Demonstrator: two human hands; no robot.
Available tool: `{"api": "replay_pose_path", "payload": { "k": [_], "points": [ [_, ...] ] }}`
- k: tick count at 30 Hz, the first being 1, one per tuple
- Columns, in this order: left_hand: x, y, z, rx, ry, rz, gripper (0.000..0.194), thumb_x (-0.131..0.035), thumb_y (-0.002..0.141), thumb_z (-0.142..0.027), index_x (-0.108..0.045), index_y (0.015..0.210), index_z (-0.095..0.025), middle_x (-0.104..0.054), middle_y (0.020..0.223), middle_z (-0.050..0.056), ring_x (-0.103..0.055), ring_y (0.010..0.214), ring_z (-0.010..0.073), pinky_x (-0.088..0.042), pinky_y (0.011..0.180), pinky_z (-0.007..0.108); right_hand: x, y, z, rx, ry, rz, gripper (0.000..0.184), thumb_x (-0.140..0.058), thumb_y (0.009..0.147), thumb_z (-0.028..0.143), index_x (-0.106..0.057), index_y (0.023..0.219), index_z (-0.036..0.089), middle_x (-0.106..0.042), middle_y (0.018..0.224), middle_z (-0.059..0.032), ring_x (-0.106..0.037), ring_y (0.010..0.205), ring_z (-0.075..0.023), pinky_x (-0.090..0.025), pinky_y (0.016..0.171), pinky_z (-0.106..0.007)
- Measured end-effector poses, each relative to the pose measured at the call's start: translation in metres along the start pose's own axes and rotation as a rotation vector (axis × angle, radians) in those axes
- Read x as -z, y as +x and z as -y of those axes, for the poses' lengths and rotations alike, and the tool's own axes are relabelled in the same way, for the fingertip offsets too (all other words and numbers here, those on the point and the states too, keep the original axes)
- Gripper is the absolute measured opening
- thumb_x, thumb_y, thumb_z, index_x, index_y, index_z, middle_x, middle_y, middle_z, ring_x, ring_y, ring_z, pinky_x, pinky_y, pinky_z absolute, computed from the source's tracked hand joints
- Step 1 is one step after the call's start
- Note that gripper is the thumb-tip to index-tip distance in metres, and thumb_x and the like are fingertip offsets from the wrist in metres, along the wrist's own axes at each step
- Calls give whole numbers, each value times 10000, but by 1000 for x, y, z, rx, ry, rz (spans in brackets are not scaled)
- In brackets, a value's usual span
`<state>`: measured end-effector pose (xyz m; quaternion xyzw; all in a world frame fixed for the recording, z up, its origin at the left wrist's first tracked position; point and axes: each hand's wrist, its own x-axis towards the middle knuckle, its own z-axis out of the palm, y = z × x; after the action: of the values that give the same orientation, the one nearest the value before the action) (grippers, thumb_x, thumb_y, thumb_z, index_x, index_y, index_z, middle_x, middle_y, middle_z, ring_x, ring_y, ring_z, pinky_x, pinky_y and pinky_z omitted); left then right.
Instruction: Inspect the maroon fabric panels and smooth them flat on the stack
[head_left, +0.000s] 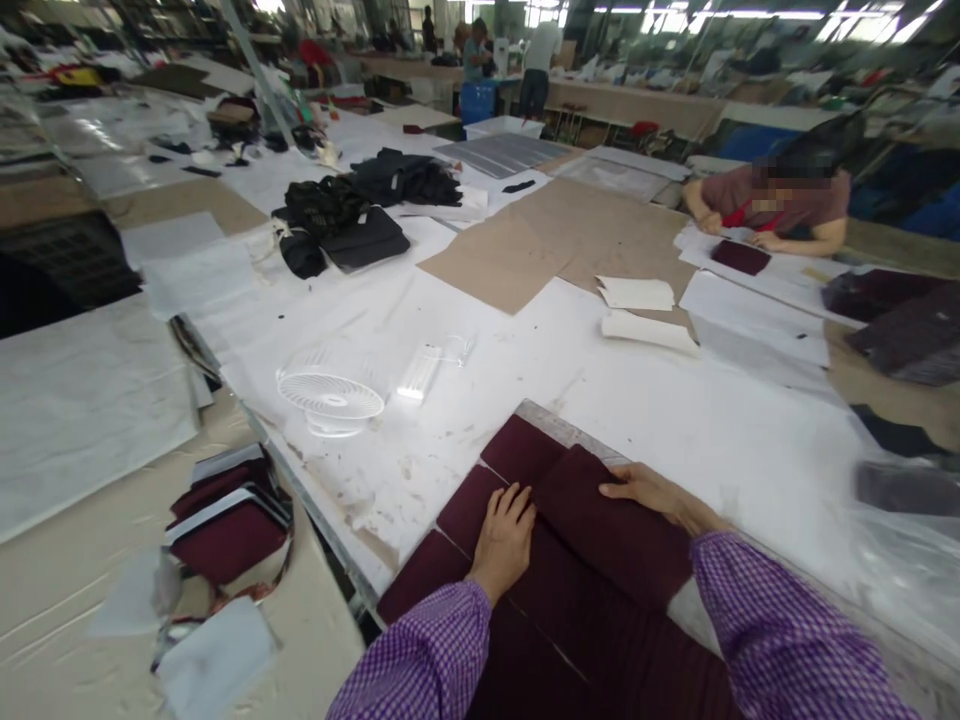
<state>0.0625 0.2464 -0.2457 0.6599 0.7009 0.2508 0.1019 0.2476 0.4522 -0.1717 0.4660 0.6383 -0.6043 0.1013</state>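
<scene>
Maroon fabric pieces (469, 505) lie in rows on a thin board in front of me, with narrow gaps between some of them. A larger maroon fabric panel (600, 510) overlaps them on the right. My right hand (660, 495) grips this panel's far right edge, thumb on top and the other fingers partly hidden. My left hand (504, 540) rests palm down on the pieces, its fingers extended and the fingertips touching the panel's left edge. Purple checked sleeves cover both forearms.
A white fan (330, 395) and a white power strip (420, 372) are on the white table. Dark garments (337, 215) and brown paper (510, 255) lie beyond. Stacked maroon pieces (229, 535) stand at left. Another person (795, 200) leans over the table at right.
</scene>
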Motion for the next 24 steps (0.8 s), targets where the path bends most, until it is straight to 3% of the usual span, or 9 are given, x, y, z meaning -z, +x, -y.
{"api": "replay_pose_path", "payload": {
  "k": [4, 10, 19, 24],
  "points": [
    [1, 2, 0, 9, -4, 14, 407, -427, 851, -109, -512, 1238, -204, -535, 1332, 64, -363, 1326, 260, -306, 1102, 510, 7, 31, 4, -21, -192, -2, 252, -590, 869, 371, -653, 909, 130, -700, 804, -18, -662, 691, -157, -547, 670, -338],
    [2, 3, 1, 19, -12, 25, 423, -416, 856, -110, -484, 1261, -212, -504, 1368, 64, -349, 1336, 260, -301, 1104, 515, 12, 52, -7, 2, -452, -37, 240, -578, 883, 362, -647, 925, 136, -679, 857, -17, -647, 758, -166, -533, 725, -356],
    [-1, 4, 0, 44, 5, 13, 353, -377, 885, -154, -459, 1227, -121, -515, 1335, 144, -382, 1321, 237, -314, 1108, 494, 5, 57, -9, 63, -682, -167, 201, -587, 879, 318, -634, 987, 155, -663, 1010, -46, -622, 928, -202, -485, 863, -428],
    [-3, 3, 1, 40, 10, 13, 340, -367, 888, -156, -460, 1212, -122, -506, 1346, 142, -371, 1328, 231, -307, 1111, 492, 2, 56, -10, 78, -726, -194, 215, -581, 882, 329, -631, 1002, 157, -660, 1021, -51, -621, 933, -202, -489, 856, -421]
  ]
}}
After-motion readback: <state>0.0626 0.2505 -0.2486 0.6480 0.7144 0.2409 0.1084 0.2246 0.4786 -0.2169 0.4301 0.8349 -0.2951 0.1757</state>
